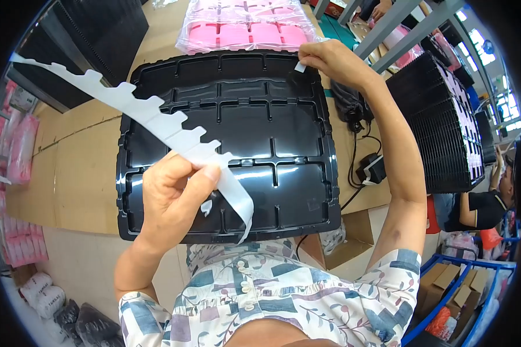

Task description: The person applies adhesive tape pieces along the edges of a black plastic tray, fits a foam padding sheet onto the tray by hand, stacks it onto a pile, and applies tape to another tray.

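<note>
one white strip (pixel 150 117), diagonal, pointing up-left

A short-sleeved white shirt (pixel 283 289) bears blue-grey patches (pixel 407 258), leafy sprigs (pixel 344 310) and pale buttons (pixel 247 287)

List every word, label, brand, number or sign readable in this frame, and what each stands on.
No text reads with certainty.
White bundles, lower left: dark capitals, perhaps ending "AC"; too blurred to quote whole.
Black tray: a small faint square mark near its lower right corner, too faint to read.
White strip in the left hand and small white piece in the right hand: no lettering visible.
</note>
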### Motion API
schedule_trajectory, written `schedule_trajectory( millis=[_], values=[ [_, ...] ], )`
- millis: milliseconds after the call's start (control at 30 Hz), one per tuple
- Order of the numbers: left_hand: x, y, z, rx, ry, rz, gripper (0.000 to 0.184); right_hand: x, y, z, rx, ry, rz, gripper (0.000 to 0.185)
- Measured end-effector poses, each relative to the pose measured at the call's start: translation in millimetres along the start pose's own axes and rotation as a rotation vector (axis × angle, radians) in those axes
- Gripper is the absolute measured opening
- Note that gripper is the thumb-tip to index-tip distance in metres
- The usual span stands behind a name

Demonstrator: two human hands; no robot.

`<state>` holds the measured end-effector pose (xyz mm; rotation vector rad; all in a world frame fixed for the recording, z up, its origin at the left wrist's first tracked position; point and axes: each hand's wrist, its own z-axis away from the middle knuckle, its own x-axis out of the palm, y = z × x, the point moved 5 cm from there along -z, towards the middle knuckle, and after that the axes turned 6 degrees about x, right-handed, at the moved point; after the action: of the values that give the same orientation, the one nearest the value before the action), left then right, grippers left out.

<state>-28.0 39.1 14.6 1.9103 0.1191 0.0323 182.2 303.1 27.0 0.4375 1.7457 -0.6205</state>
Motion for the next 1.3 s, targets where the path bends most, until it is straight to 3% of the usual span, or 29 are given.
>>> schedule_trajectory(
  millis=[267, 333, 367, 500, 600, 667, 833, 1100, 1167, 1300],
  values=[
    [-0.7, 0.8, -0.8, -0.092, -0.015, -0.006, 0.019, 12.2, -0.9, -9.4, -0.058, -0.078, 0.027, 0.017],
    [-0.9, 0.8, -1.2, -0.097, -0.012, 0.011, 0.02, 4.0, -4.0, -9.3, -0.091, 0.014, 0.041, 0.017],
    [-1.4, 0.7, -1.1, -0.109, -0.021, 0.003, 0.019, 1.6, -2.3, -7.1, 0.005, -0.03, 0.037, 0.017],
    [-0.4, 0.4, -1.2, -0.119, -0.016, -0.003, 0.018, 4.0, -2.8, -8.1, -0.033, -0.068, 0.042, 0.018],
    [-3.8, -5.8, 1.4, -0.108, -0.009, 0.025, 0.017, 16.7, -8.6, -7.6, -0.101, -0.056, 0.197, 0.019],
    [-4.6, -6.3, 0.7, -0.111, -0.006, 0.034, 0.016, 20.5, -10.8, -6.2, -0.029, -0.01, 0.279, 0.019],
    [-6.4, -9.4, -0.3, -0.055, 0.01, 0.097, 0.012, 21.9, -11.2, -2.1, -0.046, 0.055, 0.216, 0.014],
    [-5.4, -7.4, 0.6, -0.13, -0.061, 0.006, 0.015, 23.5, -13.0, -7.1, -0.03, 0.081, 0.161, 0.008],
    [-3.6, -4.2, 0.5, -0.135, -0.051, 0.024, 0.016, 22.6, -14.0, -8.2, 0.056, 0.011, 0.146, 0.01],
    [-1.7, -3.3, 0.6, -0.139, -0.041, 0.064, 0.016, 26.2, -18.1, -12.8, -0.06, 0.094, 0.263, 0.01]
  ],
)
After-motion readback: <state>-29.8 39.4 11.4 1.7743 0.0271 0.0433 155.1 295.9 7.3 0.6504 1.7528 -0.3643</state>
